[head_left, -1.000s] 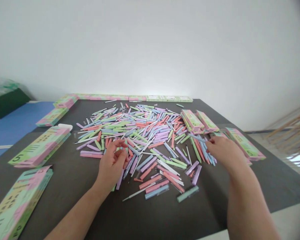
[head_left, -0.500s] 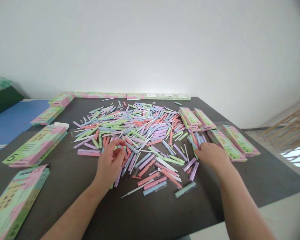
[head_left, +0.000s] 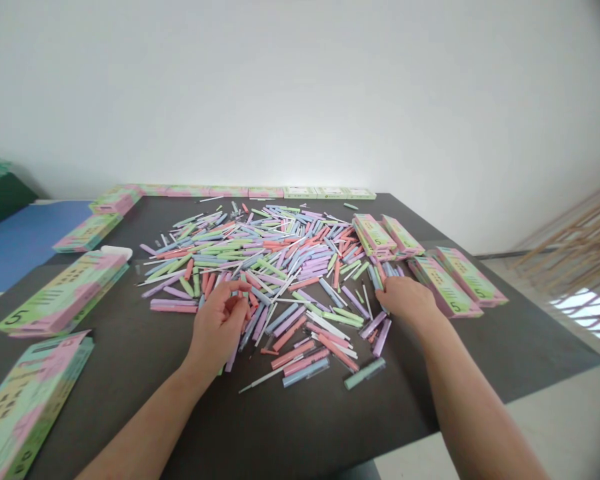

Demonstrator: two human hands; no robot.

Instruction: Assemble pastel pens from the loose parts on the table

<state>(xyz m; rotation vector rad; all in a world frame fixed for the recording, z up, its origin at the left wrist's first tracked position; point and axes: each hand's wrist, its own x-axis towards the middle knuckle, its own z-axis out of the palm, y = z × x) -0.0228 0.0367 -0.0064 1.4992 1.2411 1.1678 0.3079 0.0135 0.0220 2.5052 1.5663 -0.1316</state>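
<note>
Pastel pen parts lie in a wide heap [head_left: 275, 250]: purple, green, blue and coral barrels, clear-clipped caps and thin white refills. At the heap's near left edge is my left hand [head_left: 220, 323], thumb and fingers curled together; what they hold, if anything, is hidden. My right hand [head_left: 409, 298] reaches to the right edge of the heap, its closed fingers pointing down among blue and coral pen parts; its fingertips are hidden. Between the hands lie coral barrels, a blue cap [head_left: 305, 373], a grey-green cap [head_left: 365, 373] and a white refill [head_left: 264, 380].
Printed pen boxes [head_left: 63, 293] line the left side of the dark table [head_left: 260, 433], with another box [head_left: 33, 403] nearer. More boxes [head_left: 445, 287] are stacked at the right, and a row [head_left: 300, 193] runs along the back by the wall.
The view has shifted slightly, moving most things a little left. My right hand stays low at the heap's right edge; my left hand keeps its curled pose.
</note>
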